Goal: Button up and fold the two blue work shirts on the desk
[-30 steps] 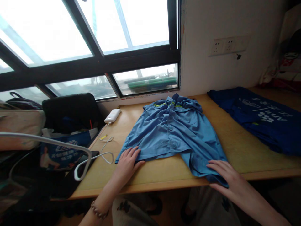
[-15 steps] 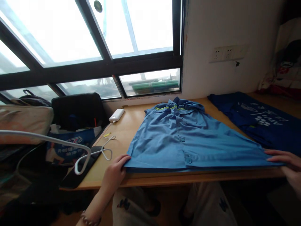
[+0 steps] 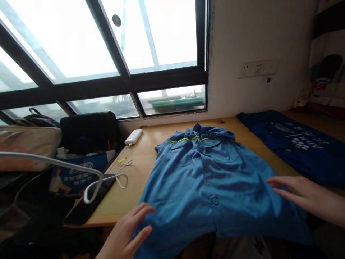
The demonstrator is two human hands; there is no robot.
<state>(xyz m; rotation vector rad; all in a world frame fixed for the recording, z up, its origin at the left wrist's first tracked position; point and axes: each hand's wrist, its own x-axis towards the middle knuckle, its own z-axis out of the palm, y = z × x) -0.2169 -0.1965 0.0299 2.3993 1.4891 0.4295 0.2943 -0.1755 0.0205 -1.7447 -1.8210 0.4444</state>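
A blue button-up shirt [image 3: 183, 187] with yellow-green piping lies front side up, its collar toward the window and its hem hanging over the table's near edge. My left hand [image 3: 129, 228] is at the shirt's lower left side, thumb and fingers apart, with no cloth gripped between them. Over the lower right side is my right hand [image 3: 299, 190], its fingers stretched out toward the buttons. Whether the fingertips of either hand touch the fabric I cannot tell. Wrinkles run across the shirt's front.
A dark blue printed garment [image 3: 302, 144] lies to the right on the wooden table [image 3: 129, 194]. At the left are a white power bank [image 3: 134, 137] with a white cable [image 3: 121, 176] and a black flat object [image 3: 88, 205]. Bags [image 3: 29, 147] stand beyond the left edge.
Both hands have let go of the hem corners. My right hand has moved left over the shirt. The shirt has come nearer, and its hem now drapes below the table edge.
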